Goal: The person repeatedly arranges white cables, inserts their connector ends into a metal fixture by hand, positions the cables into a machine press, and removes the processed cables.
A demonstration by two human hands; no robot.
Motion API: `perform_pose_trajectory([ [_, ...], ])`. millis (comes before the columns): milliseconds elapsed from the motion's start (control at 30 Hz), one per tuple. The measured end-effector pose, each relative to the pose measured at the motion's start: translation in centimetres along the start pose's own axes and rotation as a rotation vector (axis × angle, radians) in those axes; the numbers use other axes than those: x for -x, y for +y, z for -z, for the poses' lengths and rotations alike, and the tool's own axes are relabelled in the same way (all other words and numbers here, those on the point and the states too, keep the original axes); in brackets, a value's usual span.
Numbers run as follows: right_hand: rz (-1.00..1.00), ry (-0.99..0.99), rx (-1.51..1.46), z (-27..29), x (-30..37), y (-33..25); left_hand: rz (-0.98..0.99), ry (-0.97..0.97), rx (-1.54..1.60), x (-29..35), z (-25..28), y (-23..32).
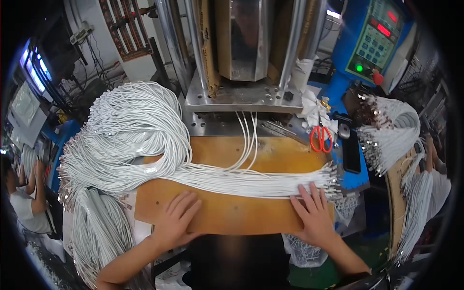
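Observation:
A long bundle of white cables (241, 181) stretches across the brown board (222, 215), its metal-tipped ends fanned out at the right. My right hand (314, 215) lies with fingers spread, fingertips touching the cables close to those ends. On the board's near edge, left of middle, my left hand (179, 217) rests with its fingers stretched out and nothing held, just short of the bundle. Several separate white cables (249, 140) run from the bundle up under the press's metal plate (241, 99). At the left, a big coiled heap of white cables (135, 116) joins the bundle.
Red-handled scissors (321, 139) and a black phone-like slab (351, 153) lie right of the board. A blue control box (374, 41) with a lit green button stands behind them. More white cables (394, 125) are piled at right. Other people (29, 198) sit at both sides.

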State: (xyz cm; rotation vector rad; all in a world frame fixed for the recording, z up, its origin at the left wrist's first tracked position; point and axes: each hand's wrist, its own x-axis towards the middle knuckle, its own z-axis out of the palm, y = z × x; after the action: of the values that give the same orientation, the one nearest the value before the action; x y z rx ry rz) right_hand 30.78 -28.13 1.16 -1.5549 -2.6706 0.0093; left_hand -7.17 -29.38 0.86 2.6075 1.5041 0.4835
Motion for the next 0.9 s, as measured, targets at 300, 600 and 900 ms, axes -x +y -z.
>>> perform_pose_trajectory([
  [300,0.197,0.119,-0.279,0.8,-8.1,1.2,-0.368,0.23,0.306,-15.3,-5.2,10.2],
  [600,-0.002,0.207,-0.083,2.7,-2.6,8.9,-0.081,0.111,0.044,-11.6,-4.6,4.3],
  [900,0.016,0.099,-0.255,-0.2,-10.9,0.1,0.05,-0.229,0.566,-16.1,-1.5,1.8],
])
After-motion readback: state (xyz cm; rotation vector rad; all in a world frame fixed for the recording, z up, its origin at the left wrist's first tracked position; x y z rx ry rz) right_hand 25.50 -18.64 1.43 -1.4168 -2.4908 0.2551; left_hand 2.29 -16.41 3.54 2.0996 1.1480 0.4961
